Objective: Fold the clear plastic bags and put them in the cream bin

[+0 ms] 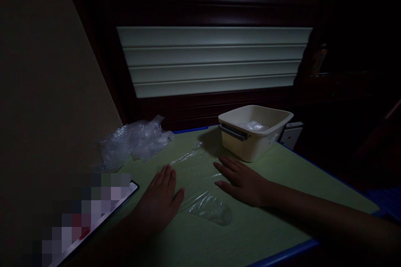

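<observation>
A thin clear plastic bag (209, 206) lies spread flat on the green table (269, 229). My left hand (161, 200) rests palm down at the bag's left side, fingers stretched out and the thumb apart. On the right side of the bag my right hand (239, 181) lies palm down with its fingers spread. Neither hand grips anything. Behind my right hand stands a cream plastic bin (250, 146) with a grey handle, and some clear plastic (255, 125) shows inside it.
Crumpled clear plastic bags (134, 139) are heaped at the back left. A device with a lit, pixelated screen (94, 217) lies at the left edge. A wall and a slatted panel (213, 60) bound the table's left and back.
</observation>
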A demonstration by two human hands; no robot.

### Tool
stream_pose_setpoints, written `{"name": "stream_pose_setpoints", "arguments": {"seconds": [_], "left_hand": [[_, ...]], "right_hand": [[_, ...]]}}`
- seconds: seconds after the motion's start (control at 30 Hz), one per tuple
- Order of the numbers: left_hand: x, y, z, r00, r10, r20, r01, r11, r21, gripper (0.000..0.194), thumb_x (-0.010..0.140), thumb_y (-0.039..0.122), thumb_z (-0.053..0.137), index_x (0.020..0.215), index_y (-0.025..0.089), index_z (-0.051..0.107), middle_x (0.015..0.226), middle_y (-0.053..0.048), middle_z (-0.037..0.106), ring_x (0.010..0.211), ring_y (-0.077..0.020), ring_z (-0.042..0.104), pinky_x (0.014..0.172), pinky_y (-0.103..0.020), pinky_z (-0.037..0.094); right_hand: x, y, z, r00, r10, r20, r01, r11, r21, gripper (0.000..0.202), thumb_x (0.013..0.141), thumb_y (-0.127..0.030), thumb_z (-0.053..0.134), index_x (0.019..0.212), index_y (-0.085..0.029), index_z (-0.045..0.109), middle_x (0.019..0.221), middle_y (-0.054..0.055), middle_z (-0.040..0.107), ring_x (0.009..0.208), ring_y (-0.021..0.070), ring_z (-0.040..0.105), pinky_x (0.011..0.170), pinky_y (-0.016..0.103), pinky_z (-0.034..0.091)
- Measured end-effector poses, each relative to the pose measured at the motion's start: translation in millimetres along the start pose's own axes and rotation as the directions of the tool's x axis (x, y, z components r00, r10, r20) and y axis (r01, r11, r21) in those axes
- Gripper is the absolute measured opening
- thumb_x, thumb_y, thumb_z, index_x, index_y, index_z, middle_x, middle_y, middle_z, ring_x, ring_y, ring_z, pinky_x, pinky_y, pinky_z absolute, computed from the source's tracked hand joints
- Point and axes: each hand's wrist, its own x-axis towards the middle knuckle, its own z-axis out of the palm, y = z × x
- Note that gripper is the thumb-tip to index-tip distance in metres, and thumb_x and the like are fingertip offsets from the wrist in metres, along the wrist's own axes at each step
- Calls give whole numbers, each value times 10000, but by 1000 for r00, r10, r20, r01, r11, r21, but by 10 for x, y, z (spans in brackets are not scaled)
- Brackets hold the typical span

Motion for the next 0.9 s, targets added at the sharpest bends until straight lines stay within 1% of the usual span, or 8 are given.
{"name": "stream_pose_setpoints", "arguments": {"seconds": [0.2,0.33,0.4,0.47,0.63,0.73,0.8,0.9], "left_hand": [[19,71,-123,994,-29,102,29,1000,-4,600,882,402,269,1275,-36,384,1370,-252,287,1287,-323,237,1022,-466,281],[25,99,-170,990,-38,136,36,999,21,608,888,401,245,1294,-37,361,1381,-247,265,1293,-315,217,1029,-458,271],[25,96,-175,989,-34,141,30,999,29,599,889,392,246,1295,-33,363,1379,-246,266,1291,-315,223,1025,-459,280],[24,83,-171,991,-20,130,17,1000,26,597,887,395,258,1287,-33,375,1372,-251,275,1286,-323,234,1015,-468,294],[14,52,-132,992,-4,126,1,1000,25,601,889,393,261,1287,-43,370,1373,-257,276,1282,-335,246,1002,-475,311],[22,62,-137,999,-32,36,31,999,37,575,882,389,296,1277,-16,397,1370,-246,307,1281,-332,262,1006,-478,306],[34,83,-188,993,-29,-118,35,998,49,536,884,381,306,1262,20,428,1380,-225,311,1290,-323,251,1016,-494,284],[45,132,-307,944,31,-329,-15,999,51,462,884,350,317,1208,70,490,1385,-175,336,1298,-287,252,1035,-479,269]], "right_hand": [[-235,154,-83,1000,23,4,-23,1000,6,629,878,-524,342,1355,-114,346,1423,178,267,1309,311,209,1047,479,220],[-146,56,-272,999,-30,-16,31,996,85,474,898,-443,354,1220,-132,511,1296,175,466,1167,289,455,955,433,382],[-29,-5,-340,996,-59,-71,66,992,103,432,904,-406,354,1216,-147,503,1291,159,470,1124,264,495,932,406,408],[105,-40,-338,992,-91,-92,101,989,109,471,896,-412,369,1271,-138,445,1353,164,399,1181,265,442,957,410,384],[315,-20,-106,984,-178,-5,178,979,96,561,880,-460,379,1314,-107,410,1395,171,337,1274,259,316,1024,389,286],[320,-4,-2,986,-167,18,165,984,67,586,889,-473,343,1343,-103,362,1407,177,304,1292,272,273,1037,424,233],[307,-4,20,989,-145,27,144,988,50,594,897,-490,307,1361,-119,330,1421,164,279,1300,270,254,1036,430,226],[276,-32,27,996,-84,31,84,996,19,598,908,-493,259,1366,-113,316,1422,167,275,1303,278,244,1033,443,220]]}}
